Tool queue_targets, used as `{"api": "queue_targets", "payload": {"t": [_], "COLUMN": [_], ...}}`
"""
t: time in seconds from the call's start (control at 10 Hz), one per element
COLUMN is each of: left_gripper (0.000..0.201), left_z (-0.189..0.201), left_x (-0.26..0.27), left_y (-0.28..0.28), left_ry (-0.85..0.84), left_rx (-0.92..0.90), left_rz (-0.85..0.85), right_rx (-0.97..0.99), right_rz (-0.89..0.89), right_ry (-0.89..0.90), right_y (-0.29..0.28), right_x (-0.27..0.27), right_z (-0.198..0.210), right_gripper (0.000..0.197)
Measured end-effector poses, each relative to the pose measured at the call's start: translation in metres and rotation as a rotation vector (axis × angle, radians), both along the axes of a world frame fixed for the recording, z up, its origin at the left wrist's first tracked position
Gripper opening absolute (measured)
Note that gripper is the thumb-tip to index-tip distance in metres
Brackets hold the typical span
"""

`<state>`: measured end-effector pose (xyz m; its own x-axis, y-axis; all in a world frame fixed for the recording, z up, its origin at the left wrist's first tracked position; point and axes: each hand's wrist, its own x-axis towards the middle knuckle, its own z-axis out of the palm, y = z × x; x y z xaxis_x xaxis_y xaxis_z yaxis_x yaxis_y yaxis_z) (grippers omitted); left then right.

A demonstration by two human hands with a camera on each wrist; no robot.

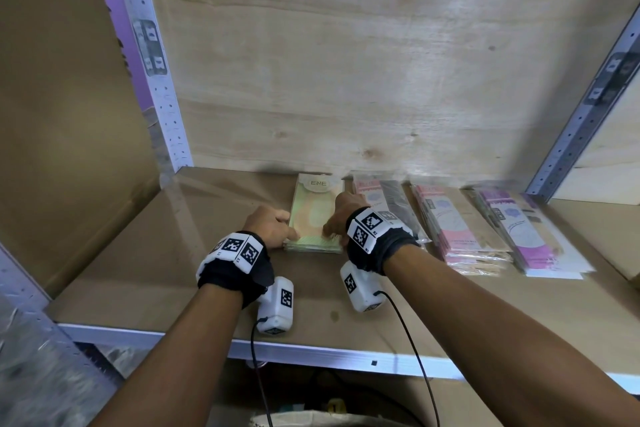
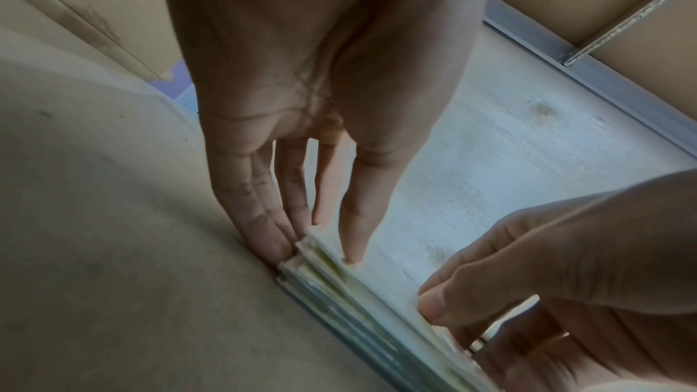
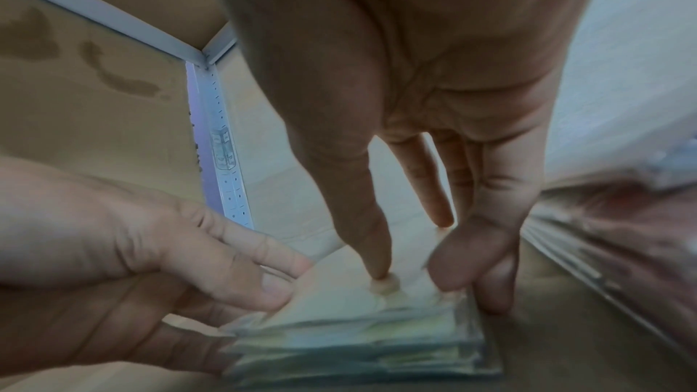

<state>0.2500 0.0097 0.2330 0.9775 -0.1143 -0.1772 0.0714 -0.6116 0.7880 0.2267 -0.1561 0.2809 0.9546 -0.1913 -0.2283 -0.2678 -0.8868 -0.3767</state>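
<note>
A stack of flat pale green packets (image 1: pixel 317 215), the top one marked "ENE", lies on the brown shelf board (image 1: pixel 156 253) near the plywood back. My left hand (image 1: pixel 287 239) holds its near left corner. In the left wrist view that hand (image 2: pixel 320 252) has its thumb on top of the stack (image 2: pixel 358 303) and its fingers down the left side. My right hand (image 1: pixel 334 230) holds the near right corner. The right wrist view shows that hand (image 3: pixel 422 282) with its thumb pressing the top of the stack (image 3: pixel 358 348) and its fingers along the right edge.
To the right lie three more packet stacks: a pink and grey one (image 1: pixel 391 198), a pink one (image 1: pixel 457 229) and a purple one (image 1: pixel 526 232). Perforated metal uprights (image 1: pixel 156 62) (image 1: pixel 581 114) frame the bay. A cardboard wall (image 1: pixel 69 114) closes the left side.
</note>
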Motion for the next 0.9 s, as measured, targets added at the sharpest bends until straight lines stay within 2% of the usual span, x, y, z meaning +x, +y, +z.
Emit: {"api": "queue_targets", "payload": {"t": [0.4,0.6,0.9], "left_gripper": [0.059,0.037,0.057], "left_z": [0.001,0.001,0.004], "left_x": [-0.002,-0.005,-0.006], "left_y": [0.002,0.001,0.003], "left_ry": [-0.027,-0.042,-0.027], "left_rx": [0.003,0.018,-0.028], "left_rz": [-0.002,-0.014,-0.010], "right_rx": [0.045,0.016,-0.026], "right_rz": [-0.015,-0.012,0.023], "right_ry": [-0.011,-0.019,-0.018], "right_y": [0.001,0.002,0.000], "right_x": [0.001,0.003,0.003], "right_z": [-0.004,-0.010,-0.008], "right_gripper": [0.037,0.037,0.035]}}
